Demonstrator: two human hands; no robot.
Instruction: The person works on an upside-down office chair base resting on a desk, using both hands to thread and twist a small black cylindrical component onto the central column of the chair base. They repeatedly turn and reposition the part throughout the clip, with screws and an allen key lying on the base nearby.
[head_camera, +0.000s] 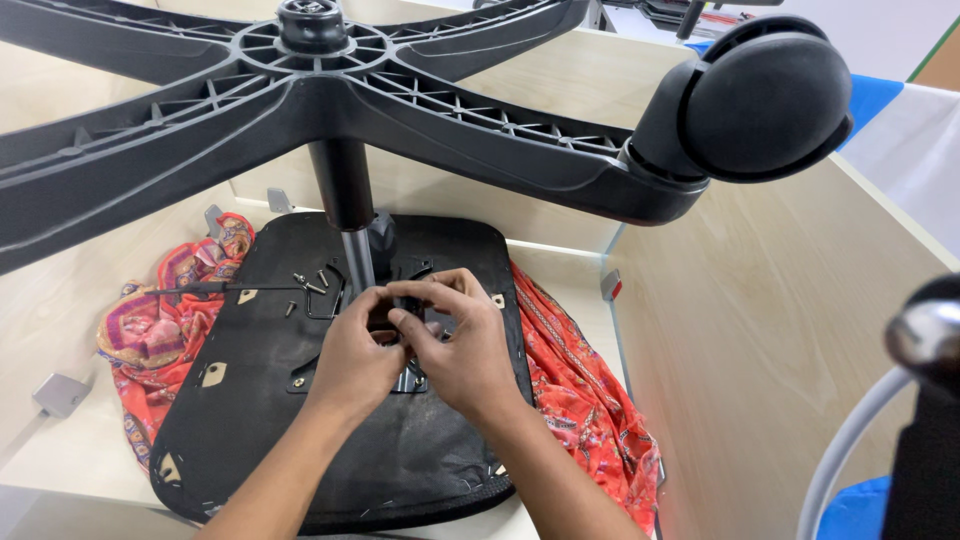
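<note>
An office chair lies upside down on a table. Its black seat underside (260, 420) faces up, and the gas column (345, 190) rises to the five-arm black base (320, 90) with a caster wheel (765, 100) at the upper right. My left hand (355, 360) and my right hand (455, 345) meet over the metal mechanism plate (412, 380) at the seat's middle, fingers pinched together on a small part that I cannot make out. A few loose screws (310, 285) lie on the seat to the left of the column.
A red patterned cloth (580, 390) is spread under the seat on the light wooden table (70, 450). A wooden partition wall (780, 330) stands to the right. A chrome and black object (925, 340) juts in at the right edge.
</note>
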